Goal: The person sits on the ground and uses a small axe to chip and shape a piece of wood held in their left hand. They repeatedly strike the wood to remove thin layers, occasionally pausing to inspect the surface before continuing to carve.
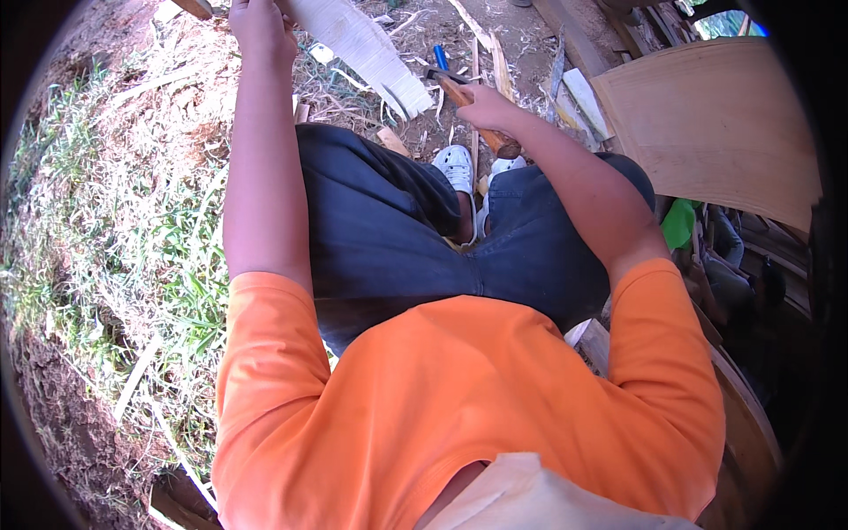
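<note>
At the top edge, my left hand (262, 31) is closed at the side of a long, pale wooden board (362, 49); the picture's edge cuts off part of the grip. The board slants down to the right and ends in a rough, splintered tip. My right hand (488, 108) is wrapped round the thick wooden handle of a chopping tool (502, 144), above my right shoe. Its dark metal head lies close to the board's tip, apart from it; whether it is an axe or an adze I cannot tell.
Wood shavings and strips litter the ground near my white shoes (454, 168). A blue cylinder (440, 57) lies beyond the tool. On the right stands a broad wooden panel (707, 119), with a green thing (679, 223) below it. Grass (177, 291) covers the left side.
</note>
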A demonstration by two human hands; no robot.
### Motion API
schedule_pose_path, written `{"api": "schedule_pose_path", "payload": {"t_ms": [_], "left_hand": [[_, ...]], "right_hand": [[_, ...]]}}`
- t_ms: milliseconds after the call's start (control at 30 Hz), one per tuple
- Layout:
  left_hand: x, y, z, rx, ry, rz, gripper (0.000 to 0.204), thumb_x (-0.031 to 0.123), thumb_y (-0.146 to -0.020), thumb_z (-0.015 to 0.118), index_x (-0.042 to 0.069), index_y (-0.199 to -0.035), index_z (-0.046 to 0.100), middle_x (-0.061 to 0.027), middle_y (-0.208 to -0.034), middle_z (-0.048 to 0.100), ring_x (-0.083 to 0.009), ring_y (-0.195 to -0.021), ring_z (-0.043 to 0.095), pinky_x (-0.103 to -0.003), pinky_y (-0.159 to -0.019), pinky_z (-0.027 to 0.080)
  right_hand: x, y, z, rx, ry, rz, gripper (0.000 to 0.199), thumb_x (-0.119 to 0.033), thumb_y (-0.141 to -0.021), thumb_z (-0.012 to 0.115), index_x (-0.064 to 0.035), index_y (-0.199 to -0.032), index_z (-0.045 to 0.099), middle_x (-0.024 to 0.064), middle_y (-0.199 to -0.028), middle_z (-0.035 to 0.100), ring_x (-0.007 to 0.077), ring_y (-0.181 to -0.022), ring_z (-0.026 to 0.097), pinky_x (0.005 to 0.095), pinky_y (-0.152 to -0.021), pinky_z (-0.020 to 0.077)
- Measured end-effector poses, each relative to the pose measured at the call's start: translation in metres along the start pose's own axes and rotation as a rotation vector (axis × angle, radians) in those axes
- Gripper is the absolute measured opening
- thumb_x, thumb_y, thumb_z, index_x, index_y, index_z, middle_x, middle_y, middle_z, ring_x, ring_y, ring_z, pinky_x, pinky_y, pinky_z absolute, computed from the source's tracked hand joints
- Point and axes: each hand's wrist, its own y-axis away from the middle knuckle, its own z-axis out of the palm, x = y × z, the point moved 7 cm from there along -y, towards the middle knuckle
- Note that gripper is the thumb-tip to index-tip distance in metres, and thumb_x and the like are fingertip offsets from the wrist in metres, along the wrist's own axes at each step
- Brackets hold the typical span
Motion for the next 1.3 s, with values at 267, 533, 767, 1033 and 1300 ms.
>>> {"api": "schedule_pose_path", "payload": {"t_ms": [267, 533, 767, 1033, 1300], "left_hand": [[-0.008, 0.014, 0.018, -0.046, -0.085, -0.057, 0.042, 0.025, -0.102, 0.062, 0.0, -0.137, 0.057, -0.0114, -0.128, 0.064, -0.0211, -0.118, 0.061, -0.035, -0.1, 0.051], [-0.026, 0.03, 0.043, -0.169, -0.092, -0.251, 0.032, 0.03, -0.104, 0.059, 0.003, -0.12, 0.067, -0.0066, -0.101, 0.07, -0.0176, -0.087, 0.065, -0.032, -0.073, 0.054], [-0.027, 0.047, 0.067, -0.294, -0.069, -0.469, 0.03, 0.031, -0.105, 0.058, 0.004, -0.113, 0.07, -0.005, -0.096, 0.07, -0.0147, -0.082, 0.064, -0.03, -0.068, 0.053], [-0.03, 0.055, 0.082, -0.248, -0.393, -0.139, 0.033, 0.024, -0.102, 0.062, -0.001, -0.122, 0.067, -0.0063, -0.109, 0.071, -0.0152, -0.096, 0.066, -0.03, -0.082, 0.053], [-0.028, 0.042, 0.062, -0.136, -0.436, -0.242, 0.033, 0.03, -0.102, 0.062, 0.0, -0.114, 0.068, -0.0043, -0.093, 0.067, -0.0133, -0.078, 0.063, -0.029, -0.066, 0.053]], "right_hand": [[-0.008, 0.002, 0.034, 0.082, -0.101, -0.161, 0.048, -0.031, -0.093, 0.064, -0.0056, -0.135, 0.065, 0.0155, -0.121, 0.072, 0.0278, -0.111, 0.07, 0.0386, -0.096, 0.0535], [-0.108, 0.065, -0.064, -0.395, -1.252, -0.31, 0.045, -0.017, -0.101, 0.057, 0.0054, -0.139, 0.053, 0.0253, -0.113, 0.072, 0.0356, -0.101, 0.073, 0.0462, -0.091, 0.058], [-0.117, 0.087, -0.084, -0.575, -0.878, -0.504, 0.034, -0.026, -0.109, 0.054, 0.0033, -0.121, 0.065, 0.0153, -0.103, 0.074, 0.0201, -0.09, 0.073, 0.0321, -0.081, 0.0608], [-0.134, 0.115, -0.073, 0.112, 0.029, -0.786, 0.041, -0.038, -0.099, 0.066, -0.0004, -0.117, 0.07, 0.0148, -0.115, 0.073, 0.026, -0.107, 0.072, 0.0363, -0.091, 0.0558], [-0.135, 0.104, -0.067, 0.138, -0.311, -0.625, 0.019, -0.018, -0.103, 0.064, -0.0008, -0.11, 0.064, 0.0076, -0.092, 0.071, 0.0149, -0.087, 0.07, 0.031, -0.08, 0.054]]}}
